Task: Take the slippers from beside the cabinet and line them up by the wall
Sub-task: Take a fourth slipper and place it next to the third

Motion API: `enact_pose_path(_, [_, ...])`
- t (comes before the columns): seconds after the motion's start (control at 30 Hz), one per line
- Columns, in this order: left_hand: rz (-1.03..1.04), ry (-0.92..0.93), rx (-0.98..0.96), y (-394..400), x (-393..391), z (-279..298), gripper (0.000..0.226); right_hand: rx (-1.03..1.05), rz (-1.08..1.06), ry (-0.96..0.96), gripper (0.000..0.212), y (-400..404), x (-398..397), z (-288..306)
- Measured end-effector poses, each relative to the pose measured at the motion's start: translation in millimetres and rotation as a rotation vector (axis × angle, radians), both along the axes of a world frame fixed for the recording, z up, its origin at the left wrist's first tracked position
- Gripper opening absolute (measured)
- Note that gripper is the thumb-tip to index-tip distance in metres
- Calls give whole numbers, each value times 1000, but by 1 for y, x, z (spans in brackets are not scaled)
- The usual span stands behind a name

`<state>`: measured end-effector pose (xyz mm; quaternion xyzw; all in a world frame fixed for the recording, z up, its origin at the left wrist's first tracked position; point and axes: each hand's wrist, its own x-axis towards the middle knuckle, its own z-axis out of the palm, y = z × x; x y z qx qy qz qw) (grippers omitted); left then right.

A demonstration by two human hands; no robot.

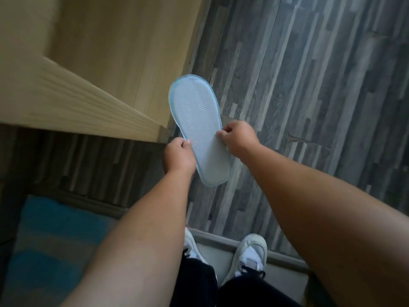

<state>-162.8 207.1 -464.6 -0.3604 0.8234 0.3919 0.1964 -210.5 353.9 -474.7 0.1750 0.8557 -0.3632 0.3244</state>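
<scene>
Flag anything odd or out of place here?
Only one: the slipper is held sole-up, pinched at its edges by the left hand and right hand above the floor beside the cabinet. No damage shows.

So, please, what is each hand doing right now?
Left hand: closed, pinching the left edge of the slipper.
Right hand: closed, pinching the right edge of the same slipper.

Dim, soft indoor light w/ no glare, dark corners, slight motion blur overall, wide-angle bending at edges, forearms [332, 218] looming oversized.
</scene>
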Motion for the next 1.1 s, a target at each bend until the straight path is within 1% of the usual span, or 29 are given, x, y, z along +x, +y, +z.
enact_pose_path(0.07, [-21, -5, 20, 7, 15, 36, 42, 22, 21, -16, 15, 11, 16, 35])
enact_pose_path(0.13, [-30, -25, 37, 13, 32, 69, 41, 41, 34, -19, 11, 19, 33, 68])
enact_pose_path(0.2, [-12, -42, 61, 17, 48, 97, 40, 37, 30, -24, 4, 23, 48, 97])
enact_pose_path(0.27, [-7, -48, 68, 17, 64, 121, 38, 39, 48, -42, 4, 23, 60, 121])
enact_pose_path(0.4, [17, -55, 74, 6, 99, 155, 15, 50, 136, -94, 12, 14, 82, 156])
enact_pose_path(0.43, [39, -55, 75, 1, 110, 161, 11, 49, 172, -116, 12, 9, 87, 163])
enact_pose_path(0.5, [92, -61, 60, -11, 132, 172, 10, 48, 254, -151, 13, -4, 97, 174])
enact_pose_path(0.67, [229, -67, 5, -60, 183, 194, 14, 22, 401, -127, 16, -72, 120, 201])
enact_pose_path(0.83, [366, -41, -37, -129, 241, 212, 17, 10, 594, -74, 17, -158, 159, 227])
enact_pose_path(0.93, [455, -4, -21, -171, 287, 220, 19, 13, 666, 2, 9, -208, 198, 235])
enact_pose_path(1.0, [514, 21, -17, -198, 322, 226, 20, 7, 682, 38, 9, -241, 232, 238])
enact_pose_path(1.1, [616, 38, -34, -240, 393, 239, 20, -30, 732, 30, 9, -293, 298, 244])
